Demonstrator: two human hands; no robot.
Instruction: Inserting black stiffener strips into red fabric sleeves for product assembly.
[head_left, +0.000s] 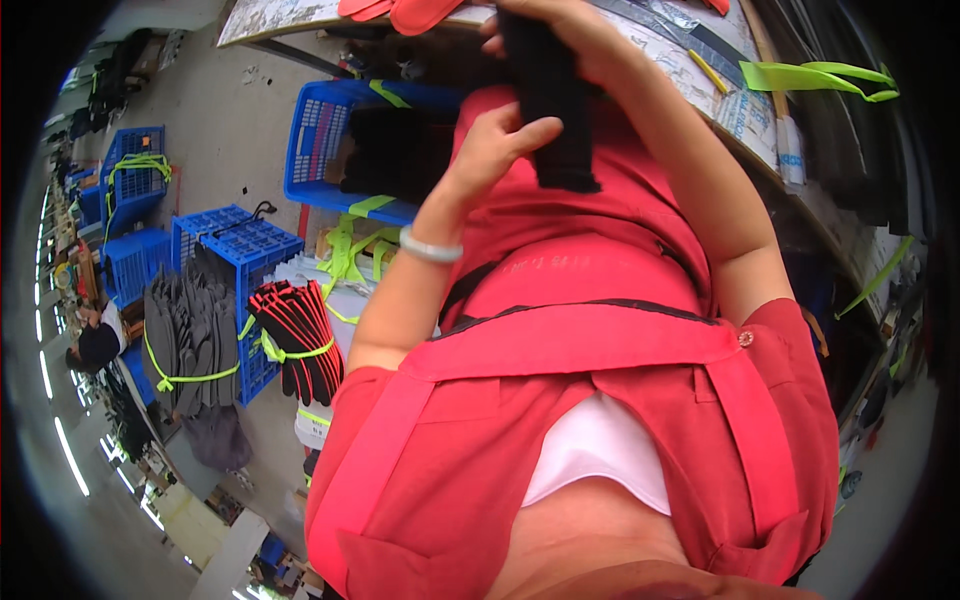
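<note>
Where the black cloth (565, 140) is: in front of the red apron (600, 285), between both hands.
Cloth's long axis: nearly upright in view, slightly slanted, its squared-off free end pointing down toward the person's chest.
Right hand (565, 40): grasping the upper part, fingers wrapped round it.
Left hand (500, 145): thumb against the cloth's left edge; whether it grips, I cannot tell.
Lettering: faint on the apron, too small to read.
Counter (285, 20): pale, scuffed top with blue print, carrying red pieces (425, 12) and a yellow tool (708, 72).
Blue crate (298, 155): left of the cloth, dark pieces (385, 150) inside.
Tied bundles: one grey (190, 330), one black-and-red (295, 340), both bound in yellow-green strips.
Room: grey floor (225, 120), more blue crates (140, 265), rows of lights far left.
</note>
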